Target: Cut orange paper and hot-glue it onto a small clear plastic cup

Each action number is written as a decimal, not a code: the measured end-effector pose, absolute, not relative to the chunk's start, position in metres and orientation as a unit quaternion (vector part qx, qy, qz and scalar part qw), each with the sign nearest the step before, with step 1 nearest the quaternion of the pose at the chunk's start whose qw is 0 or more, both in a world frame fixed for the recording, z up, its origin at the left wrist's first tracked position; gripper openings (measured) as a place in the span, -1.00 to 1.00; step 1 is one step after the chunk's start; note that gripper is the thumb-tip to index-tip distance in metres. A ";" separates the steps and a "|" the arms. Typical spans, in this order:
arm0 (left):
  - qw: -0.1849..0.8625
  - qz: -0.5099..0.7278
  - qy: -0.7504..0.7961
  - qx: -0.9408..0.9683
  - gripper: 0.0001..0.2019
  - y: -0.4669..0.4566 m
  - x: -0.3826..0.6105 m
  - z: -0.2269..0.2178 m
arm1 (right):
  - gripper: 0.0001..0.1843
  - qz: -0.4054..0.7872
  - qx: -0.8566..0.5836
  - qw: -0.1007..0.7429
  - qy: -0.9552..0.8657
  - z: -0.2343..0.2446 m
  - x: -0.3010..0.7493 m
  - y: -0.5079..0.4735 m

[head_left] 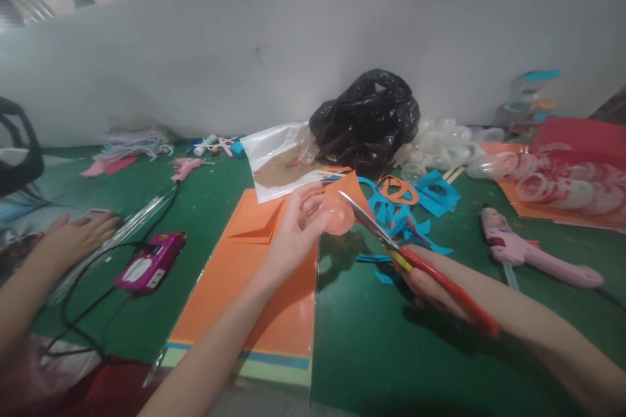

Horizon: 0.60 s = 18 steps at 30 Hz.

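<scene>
My left hand (293, 231) is closed on a small clear plastic dome with an orange paper piece (338, 212) against it, held above the green table. My right hand (423, 283) grips red-handled scissors (391, 244); their open blades point up-left and reach the orange piece. Under my left forearm lies a stack of orange paper sheets (264, 287).
Another person's hand (73, 234) rests at the left near a magenta glue gun (151, 264) with a black cord. A pink glue gun (528, 251) lies at the right. Blue and orange paper scraps (405, 205), a black plastic bag (366, 117), clear domes (440, 143) and ringed pieces on red sheets (567, 186) crowd the back.
</scene>
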<state>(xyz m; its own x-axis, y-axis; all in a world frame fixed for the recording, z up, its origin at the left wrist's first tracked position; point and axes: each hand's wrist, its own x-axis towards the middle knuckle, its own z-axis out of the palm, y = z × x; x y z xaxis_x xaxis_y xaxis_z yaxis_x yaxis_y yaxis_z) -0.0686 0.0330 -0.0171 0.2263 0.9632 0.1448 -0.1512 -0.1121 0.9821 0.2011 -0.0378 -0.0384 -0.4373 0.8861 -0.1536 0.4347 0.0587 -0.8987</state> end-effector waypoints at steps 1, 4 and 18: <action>0.556 0.502 0.362 0.555 -0.48 0.033 -0.068 -0.017 | -0.40 0.496 -0.482 0.220 -0.688 -0.036 0.199 -0.037; 0.556 0.502 0.355 0.559 -0.48 0.034 -0.068 -0.018 | -0.33 0.511 -0.504 0.196 -0.668 -0.027 0.189 -0.035; 0.563 0.500 0.397 0.525 -0.39 0.028 -0.064 -0.016 | -0.34 0.545 -0.525 0.199 -0.622 -0.025 0.182 -0.034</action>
